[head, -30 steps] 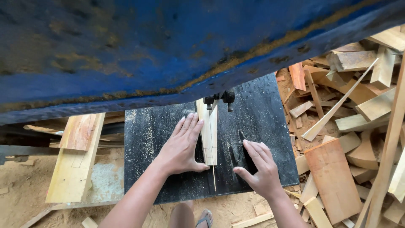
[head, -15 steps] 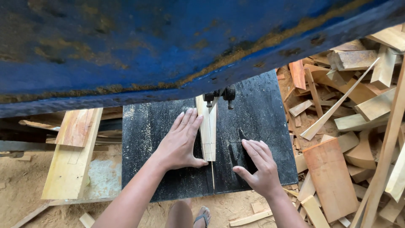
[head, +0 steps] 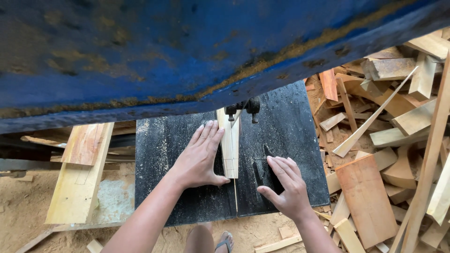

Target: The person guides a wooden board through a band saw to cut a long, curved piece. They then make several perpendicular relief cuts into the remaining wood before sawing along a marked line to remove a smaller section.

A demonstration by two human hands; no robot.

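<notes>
Centrally in the frame, a narrow pale wooden strip lies lengthwise on the black saw table, its far end up under the blade guide and its near end about the middle of the table. A thin slot runs on from that near end toward the table's lower edge.

Left hand lies flat on the table just left of the strip, fingers straight and together, pointing toward the top of the frame; the fingertips sit against the strip's left edge and the thumb stretches right to touch the strip's near end. It presses rather than grips, nothing enclosed in it.

Right hand rests on the table to the right of the strip, apart from it, palm down, fingers loosely spread and slightly bent, holding nothing.

Across the top of the frame runs the blue, worn machine body, dusted with sawdust along its lower edge. At the left, two yellowish boards lie beside the table on sandy ground. The right side of the frame is filled with a heap of wood offcuts, wedges and blocks, a reddish plank among them. At the bottom centre a sandalled foot shows below the table.
</notes>
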